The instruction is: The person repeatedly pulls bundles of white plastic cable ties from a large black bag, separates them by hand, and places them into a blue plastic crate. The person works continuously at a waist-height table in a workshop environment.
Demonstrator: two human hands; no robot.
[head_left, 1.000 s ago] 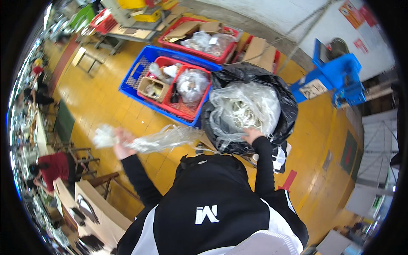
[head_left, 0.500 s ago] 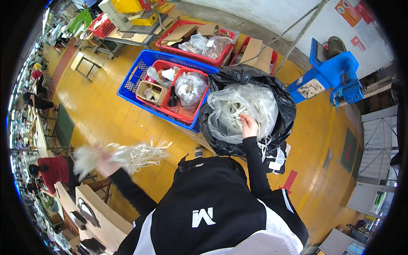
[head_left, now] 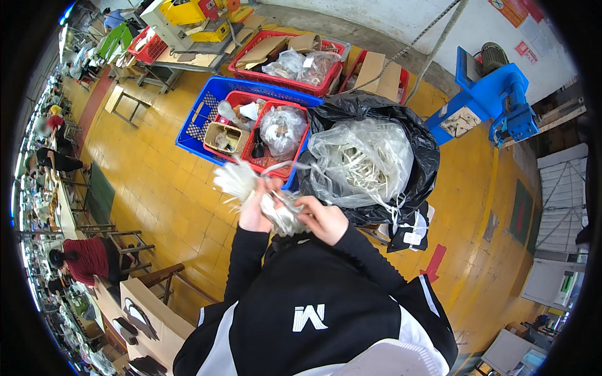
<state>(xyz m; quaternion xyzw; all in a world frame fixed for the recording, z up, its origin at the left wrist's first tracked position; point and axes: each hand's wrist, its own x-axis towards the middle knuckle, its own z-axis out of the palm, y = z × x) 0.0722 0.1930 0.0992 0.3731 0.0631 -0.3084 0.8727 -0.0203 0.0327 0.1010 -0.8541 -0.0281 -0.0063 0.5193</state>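
Both hands now meet in front of the chest: a second ago the left hand [head_left: 256,210] was flung out to the side with a bundle of white strips [head_left: 251,185] while the right hand [head_left: 323,219] reached into the clear bag, so the right has come back to join the left on the bundle, which suggests the strips are being gathered or tidied rather than pulled out. The left hand is closed around the bundle, whose fluffy end sticks up just above its knuckles; the right hand's fingers are curled onto the lower part, touching it. Just beyond stands the black sack [head_left: 420,182] holding the clear bag of strips [head_left: 367,163], and past that the red crates [head_left: 276,135] in a blue crate [head_left: 194,128].
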